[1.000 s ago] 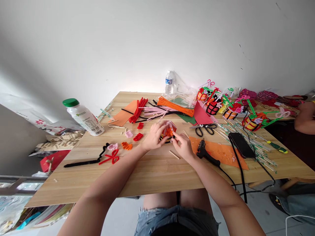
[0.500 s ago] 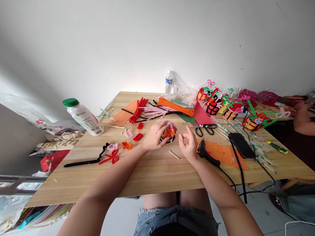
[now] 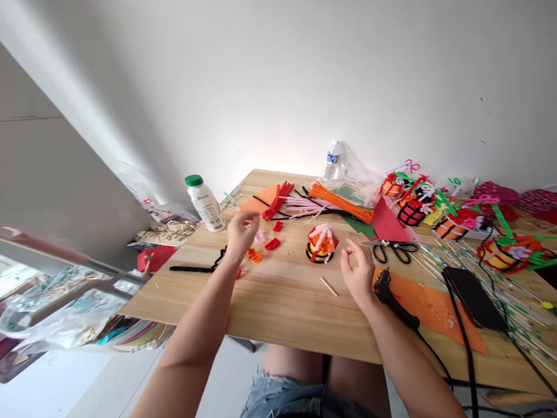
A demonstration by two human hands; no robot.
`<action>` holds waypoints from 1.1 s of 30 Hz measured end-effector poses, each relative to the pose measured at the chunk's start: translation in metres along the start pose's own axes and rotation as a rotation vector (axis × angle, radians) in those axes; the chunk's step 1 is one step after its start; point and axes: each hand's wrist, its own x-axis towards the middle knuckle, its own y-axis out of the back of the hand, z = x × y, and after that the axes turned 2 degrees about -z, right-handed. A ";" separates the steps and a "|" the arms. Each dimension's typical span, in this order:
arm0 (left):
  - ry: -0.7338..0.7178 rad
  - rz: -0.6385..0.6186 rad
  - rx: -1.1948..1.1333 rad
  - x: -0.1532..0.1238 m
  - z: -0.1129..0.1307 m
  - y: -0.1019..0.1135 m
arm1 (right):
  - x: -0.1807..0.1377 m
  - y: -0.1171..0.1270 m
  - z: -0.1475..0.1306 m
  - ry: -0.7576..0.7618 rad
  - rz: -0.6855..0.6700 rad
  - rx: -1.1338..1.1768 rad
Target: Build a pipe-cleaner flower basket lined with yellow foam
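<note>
Sitting mid-bench is the little pipe-cleaner basket (image 3: 322, 244): black and yellow bands low down, orange and pink fuzz on top, nobody touching it. Left hand (image 3: 242, 233) hovers left of it over small red and orange loops (image 3: 272, 244), grip loose and empty. Right hand (image 3: 359, 273) floats just right of the basket, fingers curled, holding nothing. Light wooden bench (image 3: 278, 302), plain white wall behind, black glue gun (image 3: 394, 299) by the right wrist.

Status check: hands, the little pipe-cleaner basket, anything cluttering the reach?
Left hand empty, raised over small pipe-cleaner pieces. Right hand empty, beside glue gun. Basket stands alone on table, untouched.
</note>
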 end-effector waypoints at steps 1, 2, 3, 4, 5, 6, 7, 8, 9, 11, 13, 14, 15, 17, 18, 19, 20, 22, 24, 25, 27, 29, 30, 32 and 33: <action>0.026 -0.176 0.197 -0.001 -0.007 -0.001 | 0.001 0.001 -0.001 0.000 -0.001 0.003; 0.031 -0.267 0.270 -0.004 -0.013 -0.005 | 0.001 0.001 -0.003 0.004 -0.001 0.004; 0.025 -0.320 0.319 -0.006 -0.017 -0.010 | 0.001 0.001 -0.004 0.011 -0.003 0.006; 0.019 -0.347 0.361 -0.009 -0.018 -0.017 | 0.001 0.001 -0.005 0.020 -0.005 0.007; 0.014 -0.355 0.393 -0.012 -0.018 -0.024 | 0.001 0.001 -0.006 0.033 -0.010 0.011; 0.010 -0.363 0.423 -0.015 -0.018 -0.029 | 0.001 0.001 -0.007 0.047 -0.014 0.017; 0.008 -0.371 0.448 -0.017 -0.017 -0.034 | 0.001 0.000 -0.008 0.060 -0.020 0.023; 0.004 -0.382 0.467 -0.018 -0.015 -0.036 | 0.000 0.000 -0.009 0.072 -0.028 0.031; -0.002 -0.394 0.485 -0.019 -0.014 -0.037 | 0.000 0.000 -0.009 0.079 -0.035 0.037; -0.005 -0.401 0.479 -0.018 -0.011 -0.033 | 0.001 0.002 -0.012 0.077 -0.042 0.045; 0.017 -0.436 0.300 -0.019 -0.004 -0.026 | 0.002 0.004 -0.015 0.063 -0.042 0.069; 0.044 -0.491 0.112 -0.020 0.002 -0.023 | 0.002 0.006 -0.018 0.054 -0.048 0.098; 0.065 -0.587 -0.134 -0.024 0.009 -0.021 | 0.002 0.007 -0.021 0.045 -0.067 0.144; 0.118 -0.808 -0.545 -0.035 0.027 -0.020 | 0.001 0.009 -0.029 0.018 -0.154 0.278; 0.141 -0.877 -0.664 -0.043 0.036 -0.021 | -0.001 0.010 -0.033 0.001 -0.218 0.356; 0.163 -0.898 -0.735 -0.050 0.045 -0.023 | -0.003 0.010 -0.037 -0.017 -0.281 0.429; 0.186 -0.908 -0.775 -0.058 0.052 -0.026 | -0.005 0.009 -0.041 -0.039 -0.330 0.488; 0.209 -0.916 -0.829 -0.070 0.062 -0.031 | -0.010 0.007 -0.046 -0.128 -0.382 0.563; 0.191 -0.928 -0.874 -0.077 0.064 -0.035 | -0.014 0.005 -0.048 -0.294 -0.408 0.643; 0.181 -0.937 -0.904 -0.078 0.063 -0.036 | -0.015 0.005 -0.047 -0.395 -0.427 0.706; 0.189 -0.955 -0.982 -0.079 0.060 -0.037 | -0.017 0.004 -0.045 -0.571 -0.462 0.858; 0.234 -0.969 -1.068 -0.080 0.059 -0.036 | -0.016 0.005 -0.043 -0.671 -0.472 0.976; 0.252 -0.974 -1.100 -0.080 0.060 -0.035 | -0.015 0.005 -0.042 -0.695 -0.470 1.009; 0.265 -0.990 -1.131 -0.081 0.062 -0.034 | -0.013 0.006 -0.042 -0.718 -0.470 1.040; 0.262 -0.996 -1.132 -0.082 0.063 -0.034 | -0.012 0.006 -0.042 -0.724 -0.470 1.048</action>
